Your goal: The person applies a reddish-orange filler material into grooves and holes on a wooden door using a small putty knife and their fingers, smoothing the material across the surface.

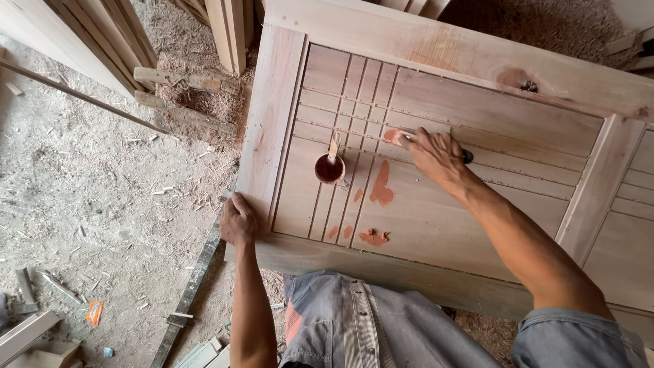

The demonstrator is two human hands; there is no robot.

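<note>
A wooden door panel [477,129] with routed grooves is laid flat across the upper right of the head view. The left hand [238,219] is rested on the panel's edge at about 8 o'clock from the panel's middle, its fingers curled together over the outer stile. The right hand [436,155] is stretched out over the grooved field, near the centre of the view, with its fingers closed on a small putty tool [396,137] whose reddish tip is pressed against the wood; a dark handle end is seen at 3 o'clock of the knuckles. A small round cup of reddish filler [330,168], with a wooden stick [333,148] stood in it, is set on the panel at 9 o'clock from the right hand, apart from it. Reddish filler patches [381,187] are spread on the wood at 6 to 7 o'clock of that hand. Sawdust-covered floor [88,197] is seen at the left, with wooden offcuts scattered over it.
</note>
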